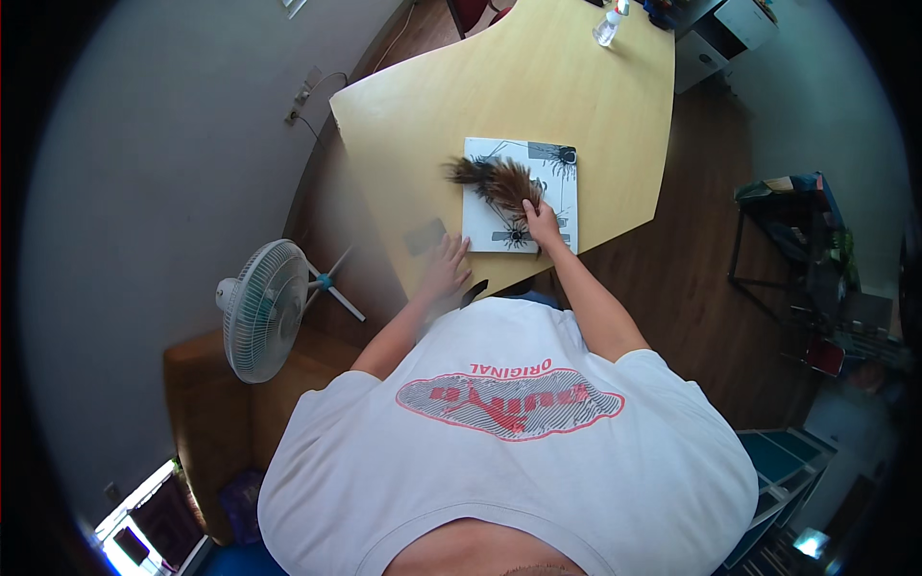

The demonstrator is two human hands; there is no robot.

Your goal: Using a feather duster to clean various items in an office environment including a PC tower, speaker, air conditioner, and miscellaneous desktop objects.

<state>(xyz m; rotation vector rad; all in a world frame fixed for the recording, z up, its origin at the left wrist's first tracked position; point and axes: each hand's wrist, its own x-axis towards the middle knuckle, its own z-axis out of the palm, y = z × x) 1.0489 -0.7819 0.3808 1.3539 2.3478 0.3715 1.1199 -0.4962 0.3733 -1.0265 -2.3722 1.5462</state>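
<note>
My right hand (pixel 542 222) grips a brown feather duster (pixel 508 186) near the base of its feathers. The feathers lie across a white square panel (pixel 479 223), perhaps a canvas, printed with black and grey spider-like figures. Their dark tip reaches past the panel's left edge and looks blurred. Most of the duster's handle is hidden by my hand. My left hand (pixel 448 265) rests palm down with fingers spread, its fingertips at the panel's lower left corner. Just beyond that hand lies a flat dark rectangular object (pixel 425 237), seen hazily.
The panel lies on a light wooden table (pixel 432 101) with a curved edge. A clear spray bottle (pixel 607 30) stands at its far end. A white standing fan (pixel 266 311) is at the left, by a brown sofa (pixel 209 403). To the right stands a dark-framed rack (pixel 789 230).
</note>
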